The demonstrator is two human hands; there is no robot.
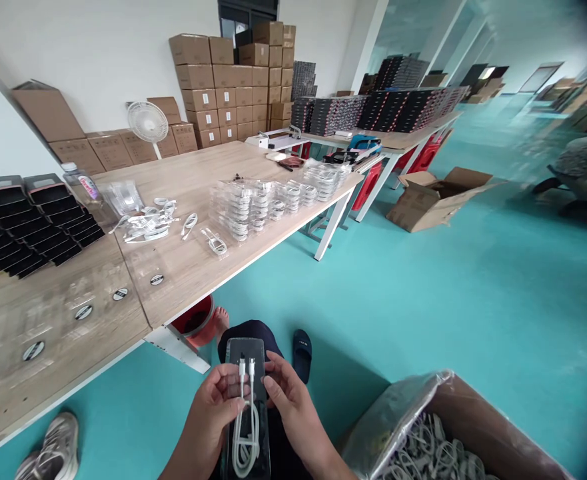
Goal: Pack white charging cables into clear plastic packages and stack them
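Low in the middle of the head view, my left hand (212,405) and my right hand (287,400) both grip a clear plastic tray (246,352) over my lap. A coiled white cable (246,427) lies in the tray, its two plugs pointing away from me between my thumbs. Each hand's fingers are curled round a side of the tray. On the wooden table (188,267) to my left lie loose white cables (148,223) and stacks of clear trays holding cables (253,203).
A lined cardboard box of white cables (438,447) stands at my right. Black trays (28,227) fill the table's left end. A red bucket (196,320) sits under the table. An open carton (436,193), stacked cartons (233,80) and a fan (147,123) stand farther off.
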